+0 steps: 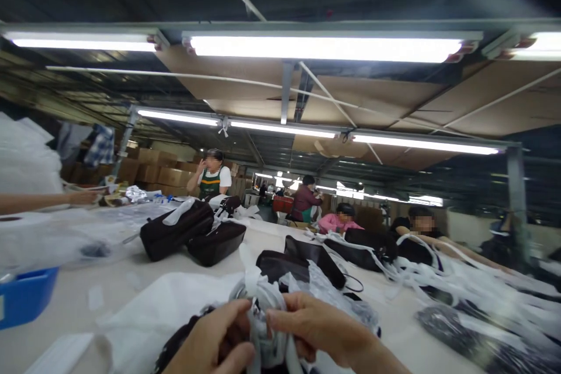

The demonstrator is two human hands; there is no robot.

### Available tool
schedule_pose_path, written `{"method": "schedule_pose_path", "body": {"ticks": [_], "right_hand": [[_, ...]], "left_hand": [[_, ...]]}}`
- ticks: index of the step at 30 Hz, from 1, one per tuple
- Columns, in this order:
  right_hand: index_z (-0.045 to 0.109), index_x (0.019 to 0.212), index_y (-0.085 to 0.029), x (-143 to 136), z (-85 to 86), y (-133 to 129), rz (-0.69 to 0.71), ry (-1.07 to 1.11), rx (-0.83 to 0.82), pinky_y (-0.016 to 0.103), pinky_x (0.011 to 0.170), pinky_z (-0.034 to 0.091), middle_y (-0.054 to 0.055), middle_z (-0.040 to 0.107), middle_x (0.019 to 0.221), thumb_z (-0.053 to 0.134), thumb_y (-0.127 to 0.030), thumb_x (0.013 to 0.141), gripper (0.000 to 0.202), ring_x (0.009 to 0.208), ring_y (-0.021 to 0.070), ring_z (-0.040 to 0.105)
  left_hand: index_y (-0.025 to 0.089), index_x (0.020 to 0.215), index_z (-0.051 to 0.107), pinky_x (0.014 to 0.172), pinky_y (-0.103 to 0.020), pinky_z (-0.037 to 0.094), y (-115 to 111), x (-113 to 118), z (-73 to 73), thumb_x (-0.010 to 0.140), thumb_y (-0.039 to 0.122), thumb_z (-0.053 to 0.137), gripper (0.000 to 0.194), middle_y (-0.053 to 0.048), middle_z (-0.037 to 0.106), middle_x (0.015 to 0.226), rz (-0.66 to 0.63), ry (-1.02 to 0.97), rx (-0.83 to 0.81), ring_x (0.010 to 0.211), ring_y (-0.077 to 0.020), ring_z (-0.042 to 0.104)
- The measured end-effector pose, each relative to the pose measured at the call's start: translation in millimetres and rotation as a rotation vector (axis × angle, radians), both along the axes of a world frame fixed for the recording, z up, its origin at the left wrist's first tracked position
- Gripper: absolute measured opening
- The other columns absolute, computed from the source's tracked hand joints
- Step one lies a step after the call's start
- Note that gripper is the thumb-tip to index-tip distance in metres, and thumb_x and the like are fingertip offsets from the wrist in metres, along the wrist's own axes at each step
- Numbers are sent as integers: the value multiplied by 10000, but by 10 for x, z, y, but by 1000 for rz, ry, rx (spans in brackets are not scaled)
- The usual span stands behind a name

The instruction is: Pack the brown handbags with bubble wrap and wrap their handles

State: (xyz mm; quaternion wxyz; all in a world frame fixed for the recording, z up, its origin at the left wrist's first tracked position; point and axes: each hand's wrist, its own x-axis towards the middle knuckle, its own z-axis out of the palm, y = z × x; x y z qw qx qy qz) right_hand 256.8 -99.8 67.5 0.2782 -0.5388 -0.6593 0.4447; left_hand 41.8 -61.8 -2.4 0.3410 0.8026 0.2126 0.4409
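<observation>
At the bottom centre, my left hand (214, 336) and my right hand (318, 327) close in from both sides on a coiled white-wrapped bundle (274, 342). It looks like a strap wound up in pale wrapping, though its inside is hidden. My left thumb and fingers are bent at its near left edge, by a small shiny metal piece (255, 305). The right thumb presses on the bundle's front with the fingers curled behind. Partly covered by my left forearm is a dark item (182, 333). White wrapping sheet (153, 310) spreads to the left.
Dark bags (175, 228) stand farther up the table, with more dark bags (315, 257) behind my hands. White strips (460, 269) and a plastic-wrapped dark item (456, 327) lie right. A blue bin (28, 295) sits left. A co-worker's arm (48, 201) reaches in; several people are beyond.
</observation>
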Motion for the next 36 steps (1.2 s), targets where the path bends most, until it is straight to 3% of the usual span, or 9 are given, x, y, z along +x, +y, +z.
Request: {"method": "schedule_pose_path", "body": {"ticks": [6,9,13,17,22,25,28,33,36], "right_hand": [[720,801,-201,-315,-68,-169,-269,-676,435,260,631,410,35,711,754,656,-404,785,213,762,220,660],[736,954,-229,-497,-174,-163,-301,-831,451,330,714,471,97,763,941,637,-398,775,266,907,326,701],[678,1149,-203,-530,-278,-117,-208,-816,352,374,803,510,131,743,1074,689,-290,665,492,997,365,685],[448,1435,-227,-178,-341,-159,49,-609,394,305,828,501,81,731,1084,559,-189,718,727,960,246,683],[-16,1566,-132,234,-415,-226,-59,-331,477,310,803,503,27,721,820,429,-248,875,830,758,199,671],[266,1522,-162,237,-412,-225,7,-293,551,315,823,493,40,717,832,406,-390,932,648,784,207,651],[639,1224,-235,157,-372,-204,53,-321,582,283,792,487,50,718,928,432,-450,931,418,848,214,646],[482,1443,-281,126,-348,-182,-117,-257,575,305,766,509,29,716,957,548,-425,875,590,810,222,646],[711,1183,-289,126,-317,-268,-137,-104,514,296,748,514,44,726,957,591,-512,859,411,809,220,642]], "left_hand": [[157,954,689,601,-240,465,153,347,-16,723,657,717,552,-38,667,769,-230,-306,-550,734,-193,618],[159,951,679,694,-272,479,210,502,-149,577,619,846,616,-31,677,764,-227,-530,-669,746,-201,627],[159,884,669,702,-261,463,245,501,-187,553,495,898,524,-7,675,726,-129,-549,-654,740,-196,624],[138,810,663,624,-244,445,313,285,-54,597,465,861,437,-12,672,696,-189,-452,-711,659,-170,609],[138,835,646,645,-271,473,339,65,148,666,488,771,408,-46,687,786,-199,-436,-844,698,-180,620],[136,860,634,655,-279,471,319,50,212,627,514,777,467,-50,684,796,-203,-437,-859,720,-190,619],[129,877,629,656,-269,459,293,69,238,623,518,781,490,-50,682,789,-203,-423,-843,723,-182,611],[127,842,629,655,-270,461,281,62,267,564,564,809,548,-46,679,749,-182,-403,-869,694,-176,605],[134,801,630,610,-254,449,300,41,278,543,584,815,550,-9,640,666,-187,-385,-882,606,-145,570]]}}
